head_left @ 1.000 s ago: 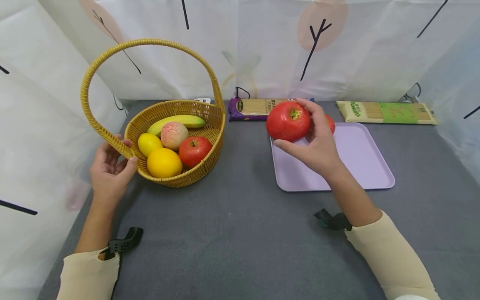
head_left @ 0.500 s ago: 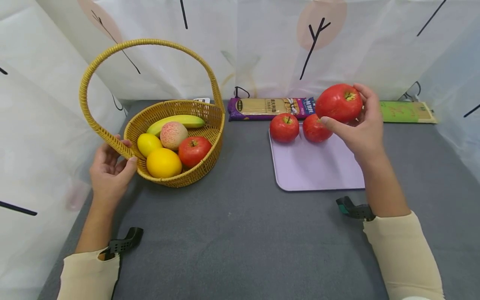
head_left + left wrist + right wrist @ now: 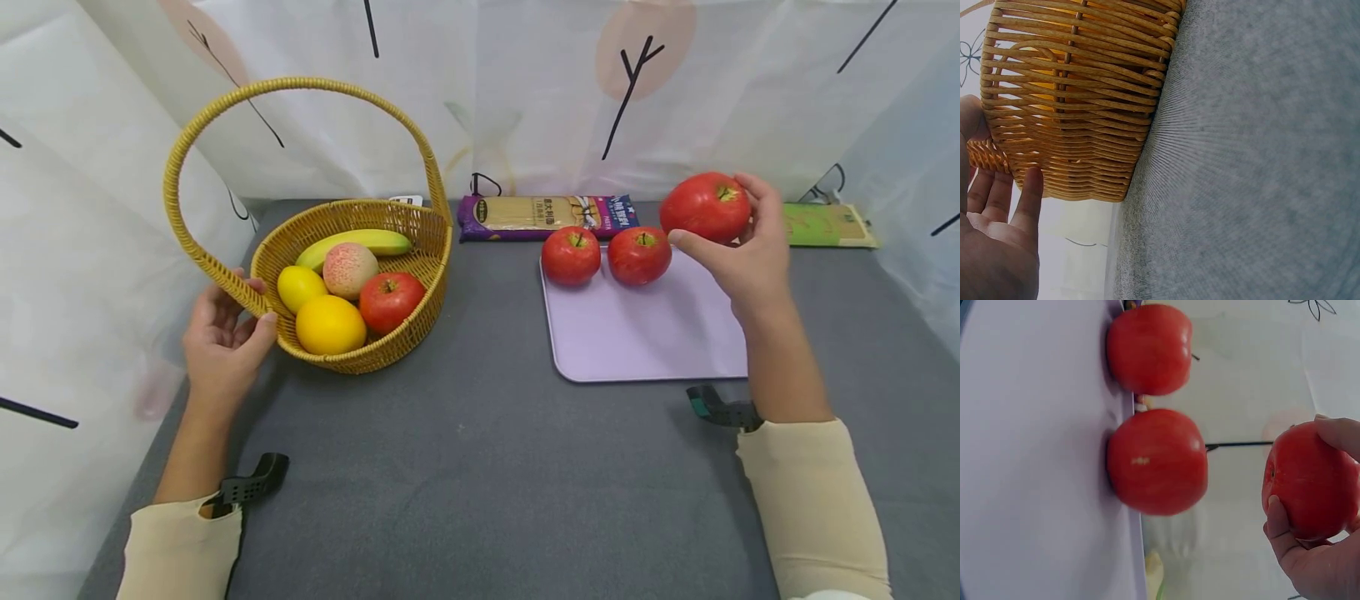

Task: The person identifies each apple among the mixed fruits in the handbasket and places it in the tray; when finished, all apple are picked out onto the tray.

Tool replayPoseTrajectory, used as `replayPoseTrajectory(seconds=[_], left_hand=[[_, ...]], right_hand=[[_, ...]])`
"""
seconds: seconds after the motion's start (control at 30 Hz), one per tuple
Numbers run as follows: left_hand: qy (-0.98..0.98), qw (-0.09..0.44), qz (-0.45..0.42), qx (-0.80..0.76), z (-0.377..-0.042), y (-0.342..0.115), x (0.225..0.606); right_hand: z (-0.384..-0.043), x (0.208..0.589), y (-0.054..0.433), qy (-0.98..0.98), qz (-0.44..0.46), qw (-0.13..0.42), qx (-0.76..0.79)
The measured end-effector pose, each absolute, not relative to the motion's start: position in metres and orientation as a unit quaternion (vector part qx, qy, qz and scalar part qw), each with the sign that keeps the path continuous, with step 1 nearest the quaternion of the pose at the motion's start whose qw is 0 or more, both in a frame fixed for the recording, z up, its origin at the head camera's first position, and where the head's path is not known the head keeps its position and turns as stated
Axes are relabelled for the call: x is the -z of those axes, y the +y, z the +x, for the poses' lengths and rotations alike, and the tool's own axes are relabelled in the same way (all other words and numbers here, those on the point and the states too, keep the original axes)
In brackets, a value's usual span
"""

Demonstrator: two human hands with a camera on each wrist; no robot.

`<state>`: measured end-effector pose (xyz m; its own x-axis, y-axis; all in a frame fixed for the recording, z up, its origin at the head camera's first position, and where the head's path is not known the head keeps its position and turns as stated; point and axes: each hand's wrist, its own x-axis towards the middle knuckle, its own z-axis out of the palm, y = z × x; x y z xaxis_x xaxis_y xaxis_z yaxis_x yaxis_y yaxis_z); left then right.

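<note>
My right hand (image 3: 752,250) grips a large red apple (image 3: 705,207) above the far right part of a lilac tray (image 3: 645,342). On the tray's far left side sit two more red apples, one (image 3: 571,255) at the corner and another (image 3: 639,255) beside it. At the left, my left hand (image 3: 225,333) holds the side of a yellow wicker basket (image 3: 390,346) near the handle's base, thumb at the rim. Inside the basket lie a banana (image 3: 360,244), a peach (image 3: 349,271), a lemon (image 3: 299,287), an orange (image 3: 330,325) and a red apple (image 3: 391,303).
Behind the tray lies a purple pasta packet (image 3: 540,217). A green-labelled noodle packet (image 3: 828,225) is partly hidden behind my right hand. A printed white curtain (image 3: 525,92) hangs along the back of the grey table (image 3: 465,475).
My right hand has carried the apple to the right, from over the tray's far left side to its far right. Both tray apples are now uncovered. The left hand and basket stay put.
</note>
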<state>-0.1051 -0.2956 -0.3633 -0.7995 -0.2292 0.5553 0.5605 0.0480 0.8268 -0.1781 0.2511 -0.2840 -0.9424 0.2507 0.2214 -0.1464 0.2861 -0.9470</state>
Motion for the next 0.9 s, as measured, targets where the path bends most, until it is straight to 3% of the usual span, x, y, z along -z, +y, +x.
replayPoseTrajectory(seconds=[0.33,0.57,0.9], left_hand=[[-0.662,0.288,-0.117,0.682,-0.105,-0.296,0.363],[-0.666,0.289,-0.119,0.678,-0.104,-0.296,0.363],[-0.667,0.291,-0.122,0.676,-0.105,-0.296,0.363]], right_hand=[[-0.186,0.297,0.288,-0.857,-0.152,0.064,-0.488],[-0.193,0.319,0.311,-0.890,-0.160,-0.010,-0.428],[-0.193,0.325,0.315,-0.885,-0.167,-0.021,-0.435]])
